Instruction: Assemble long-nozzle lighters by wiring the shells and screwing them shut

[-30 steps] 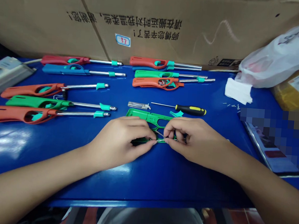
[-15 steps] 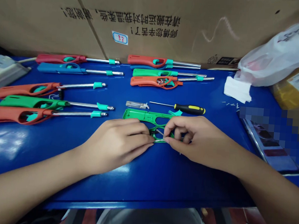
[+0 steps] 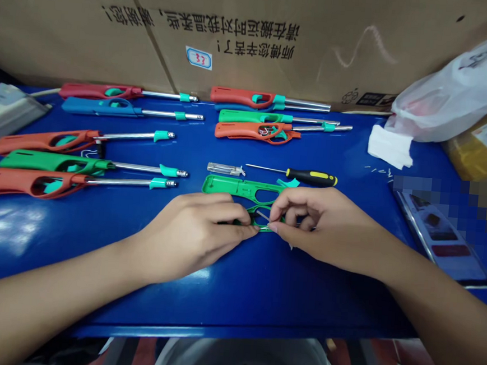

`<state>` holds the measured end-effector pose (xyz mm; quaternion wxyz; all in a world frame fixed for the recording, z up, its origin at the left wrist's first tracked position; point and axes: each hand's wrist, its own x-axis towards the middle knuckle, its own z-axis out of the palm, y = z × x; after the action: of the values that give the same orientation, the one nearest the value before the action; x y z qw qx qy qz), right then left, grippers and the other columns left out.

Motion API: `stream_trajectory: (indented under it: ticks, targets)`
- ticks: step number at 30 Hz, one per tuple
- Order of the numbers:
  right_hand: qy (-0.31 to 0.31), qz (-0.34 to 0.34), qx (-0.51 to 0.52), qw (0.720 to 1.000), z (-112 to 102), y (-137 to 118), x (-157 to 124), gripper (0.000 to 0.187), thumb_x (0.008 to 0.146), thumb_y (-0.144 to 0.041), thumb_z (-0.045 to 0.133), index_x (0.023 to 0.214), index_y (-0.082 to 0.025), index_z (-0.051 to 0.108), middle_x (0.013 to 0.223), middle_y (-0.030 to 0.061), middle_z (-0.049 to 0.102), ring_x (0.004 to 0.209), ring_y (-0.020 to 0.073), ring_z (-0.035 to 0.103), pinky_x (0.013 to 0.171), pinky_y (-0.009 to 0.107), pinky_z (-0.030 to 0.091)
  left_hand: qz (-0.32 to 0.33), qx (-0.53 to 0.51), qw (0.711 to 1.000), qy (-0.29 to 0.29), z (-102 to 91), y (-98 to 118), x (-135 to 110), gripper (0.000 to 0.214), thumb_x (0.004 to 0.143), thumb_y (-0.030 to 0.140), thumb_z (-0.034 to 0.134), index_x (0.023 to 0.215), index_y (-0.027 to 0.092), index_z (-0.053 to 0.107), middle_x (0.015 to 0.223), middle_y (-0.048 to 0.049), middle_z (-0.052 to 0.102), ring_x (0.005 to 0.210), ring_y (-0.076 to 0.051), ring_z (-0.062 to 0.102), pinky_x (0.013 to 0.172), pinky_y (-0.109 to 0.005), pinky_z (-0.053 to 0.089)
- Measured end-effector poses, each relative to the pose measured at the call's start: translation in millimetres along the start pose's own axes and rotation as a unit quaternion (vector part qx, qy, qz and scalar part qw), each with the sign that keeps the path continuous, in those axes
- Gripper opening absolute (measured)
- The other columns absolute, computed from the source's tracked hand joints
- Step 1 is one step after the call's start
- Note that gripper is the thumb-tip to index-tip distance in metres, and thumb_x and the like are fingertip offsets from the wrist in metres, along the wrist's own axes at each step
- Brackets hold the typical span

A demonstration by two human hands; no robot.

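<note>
A green lighter shell lies opened on the blue table, and a second green half sits just in front of it under my fingers. My left hand presses down on that near half with its fingers closed over it. My right hand pinches the same part from the right, thumb and forefinger meeting at a thin metal piece in the trigger opening. A yellow-and-black screwdriver and a clear plastic fuel tube lie just beyond the shell.
Several long-nozzle lighters in orange, green, red and blue lie at the left and at the back centre. Cardboard boxes wall the far edge. A white plastic bag, folded tissue and a booklet occupy the right.
Both hands stay on the green shell; the fingertips shifted slightly around the trigger opening. The view moved a little.
</note>
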<state>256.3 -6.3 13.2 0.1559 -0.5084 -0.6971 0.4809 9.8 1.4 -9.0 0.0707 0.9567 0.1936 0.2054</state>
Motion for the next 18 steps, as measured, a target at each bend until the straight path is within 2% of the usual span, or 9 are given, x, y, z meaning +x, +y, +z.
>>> stream_trajectory:
  ticks: [5,10,14,18]
  targets:
    - [0.011,0.001,0.036,0.999,1.2,2.1,-0.4,0.011,0.084,-0.016,0.064,0.093,-0.023,0.063,0.061,-0.0079,0.057,0.053,0.0091,0.053,0.047,0.02,0.038,0.006,0.002,1.0,-0.007,-0.7,-0.5,-1.0,0.021,0.104,0.02,0.055,0.109,0.019,0.076,0.098,-0.0045,0.077,0.088,-0.018,0.071,0.081,-0.03,0.059]
    - [0.037,-0.05,-0.033,0.998,3.9,7.7,1.0,0.025,0.081,-0.01,0.061,0.103,-0.023,0.063,0.064,-0.0096,0.052,0.05,0.0067,0.043,0.049,0.021,0.036,-0.002,-0.018,1.0,0.002,2.3,-0.4,-2.6,0.018,0.102,0.017,0.059,0.11,0.016,0.075,0.097,-0.0056,0.077,0.089,-0.02,0.071,0.08,-0.031,0.058]
    - [0.054,-0.086,-0.106,0.989,5.4,8.5,3.2,0.016,0.081,-0.012,0.06,0.092,-0.021,0.066,0.061,-0.0096,0.045,0.049,0.0067,0.04,0.049,0.022,0.036,-0.034,-0.051,0.998,0.008,5.6,1.4,-2.6,0.02,0.101,0.016,0.059,0.115,0.016,0.074,0.097,-0.0052,0.074,0.086,-0.018,0.067,0.078,-0.032,0.055]
    - [0.057,-0.075,-0.129,0.987,3.8,7.8,2.3,0.009,0.082,-0.016,0.059,0.085,-0.022,0.065,0.057,-0.0096,0.042,0.048,0.0073,0.04,0.048,0.023,0.034,-0.103,-0.113,0.988,-0.008,8.7,6.5,0.4,0.024,0.101,0.015,0.058,0.118,0.018,0.074,0.099,-0.0052,0.071,0.088,-0.018,0.065,0.081,-0.033,0.053]
